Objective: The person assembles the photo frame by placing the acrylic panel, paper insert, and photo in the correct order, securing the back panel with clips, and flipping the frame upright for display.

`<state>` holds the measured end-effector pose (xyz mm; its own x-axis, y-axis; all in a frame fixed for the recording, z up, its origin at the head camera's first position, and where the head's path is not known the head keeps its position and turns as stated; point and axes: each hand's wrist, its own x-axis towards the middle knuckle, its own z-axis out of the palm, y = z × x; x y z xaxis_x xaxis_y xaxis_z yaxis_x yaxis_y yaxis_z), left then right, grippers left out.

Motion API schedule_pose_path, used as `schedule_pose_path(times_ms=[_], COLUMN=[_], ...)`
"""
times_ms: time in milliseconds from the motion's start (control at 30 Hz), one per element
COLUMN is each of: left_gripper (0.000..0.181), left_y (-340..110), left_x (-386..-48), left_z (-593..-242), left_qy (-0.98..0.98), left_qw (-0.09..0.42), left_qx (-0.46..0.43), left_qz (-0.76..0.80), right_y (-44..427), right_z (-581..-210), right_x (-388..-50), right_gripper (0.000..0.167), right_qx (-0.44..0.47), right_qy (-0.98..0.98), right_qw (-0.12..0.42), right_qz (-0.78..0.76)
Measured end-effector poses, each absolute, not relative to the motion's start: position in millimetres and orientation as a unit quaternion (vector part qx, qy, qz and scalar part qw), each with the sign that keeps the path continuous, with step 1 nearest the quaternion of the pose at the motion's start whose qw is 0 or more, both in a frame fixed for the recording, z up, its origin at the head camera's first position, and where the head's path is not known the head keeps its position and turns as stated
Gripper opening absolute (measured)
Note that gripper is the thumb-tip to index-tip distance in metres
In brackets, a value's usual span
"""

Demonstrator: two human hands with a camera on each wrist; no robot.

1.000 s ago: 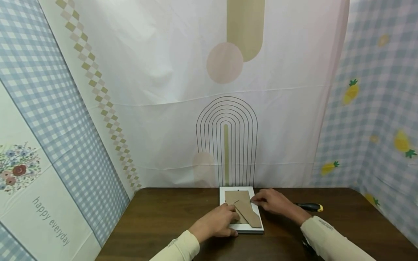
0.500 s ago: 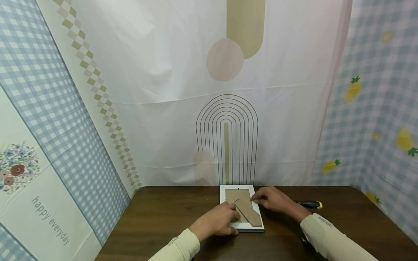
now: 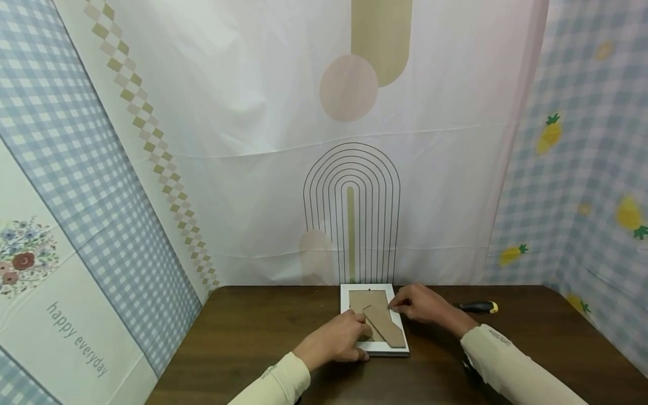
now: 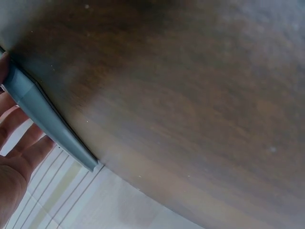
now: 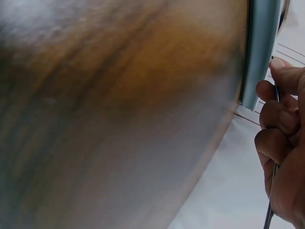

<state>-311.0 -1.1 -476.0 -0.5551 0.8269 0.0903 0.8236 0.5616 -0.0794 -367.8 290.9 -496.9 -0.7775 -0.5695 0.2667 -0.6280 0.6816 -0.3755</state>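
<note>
A white picture frame [image 3: 346,298] lies back side up near the table's far edge in the head view. Its brown backing board [image 3: 368,298] carries a slanted easel stand [image 3: 386,327]. My left hand [image 3: 336,337] holds the frame's near left part, thumb at the near edge and fingers over the back. In the left wrist view, that hand [image 4: 16,143] wraps the grey frame side [image 4: 53,125]. My right hand [image 3: 419,304] pinches a screwdriver [image 3: 478,307] by its thin shaft [image 5: 269,212], the tip at the frame's right inner edge. The black-and-yellow handle sticks out behind the wrist.
The brown wooden table [image 3: 253,320] extends on both sides of the frame. A patterned white cloth [image 3: 263,197] hangs directly behind the far edge. Checked cloths stand at the left [image 3: 101,169] and right [image 3: 531,214].
The head view has tilted slightly, so the table sits a little higher. The screwdriver handle has swung a little toward the far edge. Left hand and frame keep their places.
</note>
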Motion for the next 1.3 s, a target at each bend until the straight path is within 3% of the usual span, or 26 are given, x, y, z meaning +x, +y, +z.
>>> schedule_pose_path(times_ms=[700,1300], left_gripper=[0.033,0.030], left_y=[-2.9,-0.7], left_x=[-310.1,-309.8], left_z=[-478.1,-479.8], left_qy=[-0.883,-0.881], left_qw=[0.070,0.070], left_qx=[-0.463,-0.467], left_qz=[0.039,0.029], right_y=[264.7,244.2], right_z=[-469.5,-457.6], right_x=[-370.6,-359.9], right_gripper=[0.018,0.039], right_qx=[0.413,0.341], right_qy=[-0.903,-0.937], right_qw=[0.082,0.065], right_qz=[0.089,0.022])
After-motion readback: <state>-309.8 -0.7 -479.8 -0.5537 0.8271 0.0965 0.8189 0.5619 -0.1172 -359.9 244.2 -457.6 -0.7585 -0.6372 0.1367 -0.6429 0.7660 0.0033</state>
